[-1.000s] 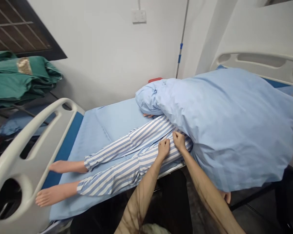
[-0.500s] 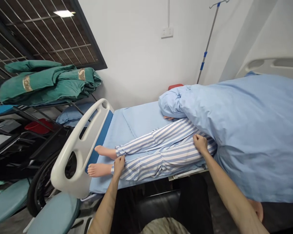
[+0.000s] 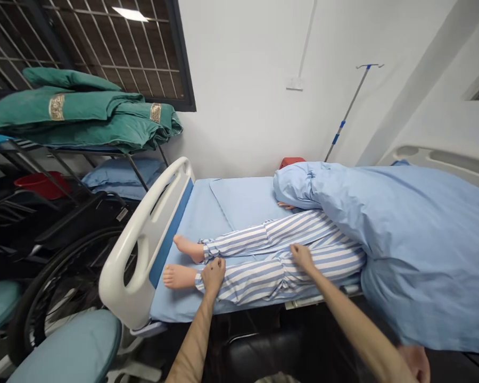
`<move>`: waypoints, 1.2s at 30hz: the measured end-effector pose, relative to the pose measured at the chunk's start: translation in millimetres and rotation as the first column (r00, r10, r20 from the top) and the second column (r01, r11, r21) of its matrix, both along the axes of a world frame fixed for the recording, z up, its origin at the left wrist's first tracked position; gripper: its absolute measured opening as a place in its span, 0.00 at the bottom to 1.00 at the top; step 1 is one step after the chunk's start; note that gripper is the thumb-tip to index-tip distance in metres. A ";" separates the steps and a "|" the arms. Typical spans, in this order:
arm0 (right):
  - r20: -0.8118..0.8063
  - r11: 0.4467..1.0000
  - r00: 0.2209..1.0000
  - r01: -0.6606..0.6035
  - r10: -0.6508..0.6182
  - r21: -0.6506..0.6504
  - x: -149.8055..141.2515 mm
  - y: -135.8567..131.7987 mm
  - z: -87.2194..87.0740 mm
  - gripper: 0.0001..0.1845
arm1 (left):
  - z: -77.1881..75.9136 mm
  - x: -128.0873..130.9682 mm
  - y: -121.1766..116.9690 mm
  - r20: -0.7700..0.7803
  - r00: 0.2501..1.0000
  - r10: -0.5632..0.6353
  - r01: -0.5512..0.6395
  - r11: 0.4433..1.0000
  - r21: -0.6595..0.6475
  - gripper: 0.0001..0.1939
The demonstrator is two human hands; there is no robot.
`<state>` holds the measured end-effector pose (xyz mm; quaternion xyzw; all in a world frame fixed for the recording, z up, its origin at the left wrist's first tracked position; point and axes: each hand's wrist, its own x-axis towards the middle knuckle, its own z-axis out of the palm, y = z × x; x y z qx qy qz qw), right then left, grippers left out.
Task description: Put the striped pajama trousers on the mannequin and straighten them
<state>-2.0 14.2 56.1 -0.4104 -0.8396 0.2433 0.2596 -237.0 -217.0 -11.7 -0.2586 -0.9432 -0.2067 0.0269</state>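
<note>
Trousers, striped: on the bed, running away from the footboard. Your left hand, fisted, at one cuff; your right hand, curled, farther from the footboard. Pinching: cannot tell. Apparent step: two-handed handling; next move calls for even touch.

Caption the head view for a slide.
Left hand near the cuff, right hand near the knee: striped trousers on a bed, partly covered by a blue quilt.
</note>
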 end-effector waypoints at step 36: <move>-0.217 0.941 0.938 -0.306 0.272 -0.144 -182.9 -162.4 -21.4 0.21 | 5.8 -7.6 4.2 0.208 0.978 0.008 -0.030 0.994 0.105 0.13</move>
